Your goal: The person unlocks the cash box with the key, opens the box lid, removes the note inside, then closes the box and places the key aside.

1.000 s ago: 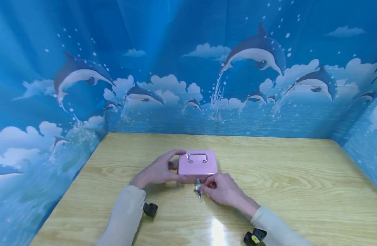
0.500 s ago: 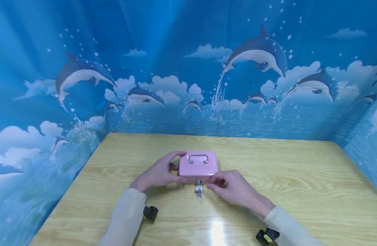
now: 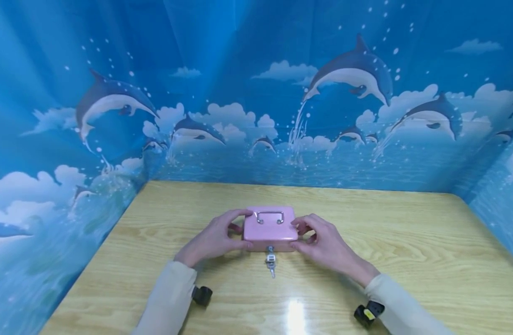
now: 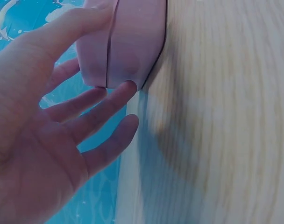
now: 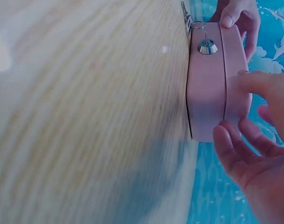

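A pink metal cash box (image 3: 269, 231) sits on the table with its lid down. Its wire handle (image 3: 270, 213) lies on top. In the front lock (image 5: 207, 46) is a key, and a key ring with another key (image 3: 271, 265) hangs below. My left hand (image 3: 216, 238) holds the box's left end, thumb at the front and index finger by the back corner. At the right end my right hand (image 3: 329, 244) holds it likewise, thumb on the front and fingers along the side. The right wrist view shows that thumb (image 5: 259, 84) on the lid's front face.
The wood-grain table (image 3: 407, 260) extends on all sides of the box. A blue dolphin-printed cloth (image 3: 239, 93) hangs behind it and at both sides. Black wrist cameras (image 3: 202, 295) sit on both forearms.
My right hand has left the key, moved right and back, and now takes the box's right end. The left hand stays at the left end.
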`<state>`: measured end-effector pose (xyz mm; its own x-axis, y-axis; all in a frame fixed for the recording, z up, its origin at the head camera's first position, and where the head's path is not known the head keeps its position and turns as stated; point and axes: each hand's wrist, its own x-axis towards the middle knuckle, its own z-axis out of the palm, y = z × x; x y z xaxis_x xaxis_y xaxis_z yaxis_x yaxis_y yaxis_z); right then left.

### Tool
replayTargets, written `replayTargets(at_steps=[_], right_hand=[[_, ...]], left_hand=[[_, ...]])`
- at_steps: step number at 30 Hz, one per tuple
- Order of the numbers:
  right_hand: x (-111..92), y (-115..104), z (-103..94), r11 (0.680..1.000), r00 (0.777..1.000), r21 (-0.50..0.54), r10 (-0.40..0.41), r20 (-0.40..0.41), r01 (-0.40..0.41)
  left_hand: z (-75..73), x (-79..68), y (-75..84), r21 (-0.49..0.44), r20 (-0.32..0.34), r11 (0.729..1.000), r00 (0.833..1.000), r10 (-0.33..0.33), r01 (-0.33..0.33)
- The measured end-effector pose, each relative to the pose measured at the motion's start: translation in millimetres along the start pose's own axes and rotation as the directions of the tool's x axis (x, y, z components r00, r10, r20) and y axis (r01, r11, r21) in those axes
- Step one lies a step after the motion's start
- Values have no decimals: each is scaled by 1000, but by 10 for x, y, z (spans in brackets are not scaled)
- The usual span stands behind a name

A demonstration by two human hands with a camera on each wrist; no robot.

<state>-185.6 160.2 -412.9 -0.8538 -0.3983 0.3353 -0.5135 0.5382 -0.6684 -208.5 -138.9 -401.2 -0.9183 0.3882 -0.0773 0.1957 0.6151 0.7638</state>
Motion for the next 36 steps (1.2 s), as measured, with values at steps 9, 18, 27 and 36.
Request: replayTargets(at_steps=[9,18,27,36], right_hand=[[57,32,40,999,998,-16,45,51,-44],[66,23,45,995,991,23,97,87,-99],[28,8,26,990,989,14,137,60,-138],[72,-15,-25,974,980,104,197,34,-199]], left_hand=[[-7,-15,-1,-42,21,999,1000,10,-9],[-1,-49,-38,-67,16,996,998,63,-62],[12,-64,-20,-64,6,997,999,42,-41],[-13,-56,11,-34,-44,997,997,64,-66]])
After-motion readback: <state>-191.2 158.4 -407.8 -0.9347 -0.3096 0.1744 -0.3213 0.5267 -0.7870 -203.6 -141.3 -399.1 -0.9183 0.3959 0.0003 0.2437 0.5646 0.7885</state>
